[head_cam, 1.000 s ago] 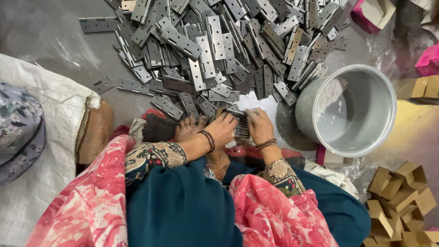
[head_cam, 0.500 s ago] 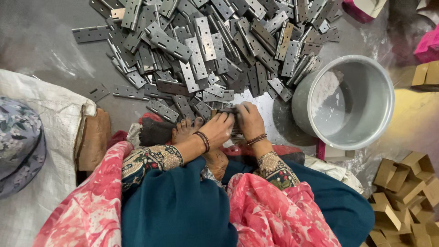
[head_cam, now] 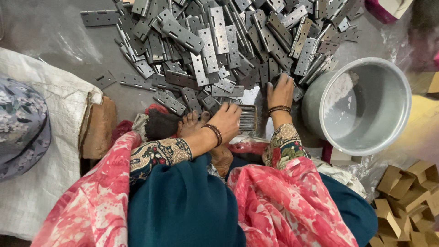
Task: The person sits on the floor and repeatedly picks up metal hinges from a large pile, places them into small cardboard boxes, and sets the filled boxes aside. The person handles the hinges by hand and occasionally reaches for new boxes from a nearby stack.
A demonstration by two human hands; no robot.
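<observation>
**Left hand on the stack, right hand out in the pile**

Going left to right: there's a white woven sack (head_cam: pixel 50 151) on the far left with a brownish block (head_cam: pixel 98 128) next to it. Then the person's left hand (head_cam: pixel 227 121), which sits on a small stack of hinges (head_cam: pixel 248 118) right in front of their lap. The fingers are curled over the stack's left side and seem to be holding it steady; how tight the grip is, I can't tell. The stacked leaves show as edges running up and down in the frame, and the stack lies just right of that hand's fingers.

Next over, the right hand (head_cam: pixel 280 91) is stretched forward into the near edge of the big pile of grey hinges (head_cam: pixel 219 41). Its fingers are bent down onto the loose hinges there, but whether they've closed on one is hidden.

So the stack is touching the left hand, and the pile lies straight ahead of the right, which is clearly the nearer one to it.

Far right: an empty metal pot (head_cam: pixel 361 105), then folded cardboard boxes (head_cam: pixel 407 201) at the bottom corner.
</observation>
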